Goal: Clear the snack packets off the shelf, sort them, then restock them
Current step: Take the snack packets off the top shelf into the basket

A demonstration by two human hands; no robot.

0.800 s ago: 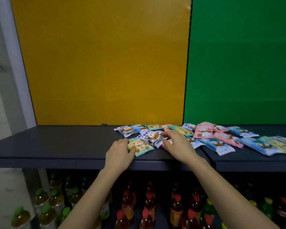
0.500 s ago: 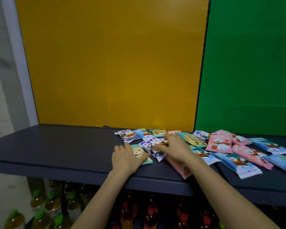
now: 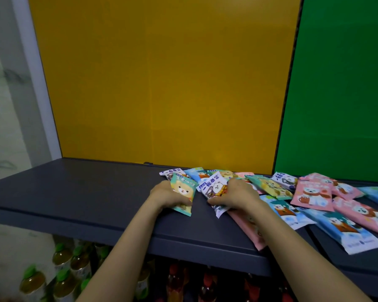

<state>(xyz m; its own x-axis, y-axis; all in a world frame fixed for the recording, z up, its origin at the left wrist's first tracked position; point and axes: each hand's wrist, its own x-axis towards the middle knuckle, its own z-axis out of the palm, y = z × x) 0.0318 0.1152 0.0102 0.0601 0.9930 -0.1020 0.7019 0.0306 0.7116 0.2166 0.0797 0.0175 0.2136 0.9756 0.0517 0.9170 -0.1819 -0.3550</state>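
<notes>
Teal-green packet (image 3: 182, 194) pinched in the left hand's fingers (image 3: 184, 203), white one (image 3: 214, 190) clamped under the right hand (image 3: 236, 196) on the shelf (image 3: 79, 192): clearing seems underway, and next means lifting both clear of the pile beyond the fingers

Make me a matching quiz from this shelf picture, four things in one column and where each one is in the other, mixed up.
Things
1. teal bear packet
2. white packet
3. green-capped bottles
4. green panel

Places
A. below the shelf, at left
B. in the right hand
C. behind the shelf, at right
D. in the left hand

Pairs: 1-D, 2-B, 3-A, 4-C
</notes>
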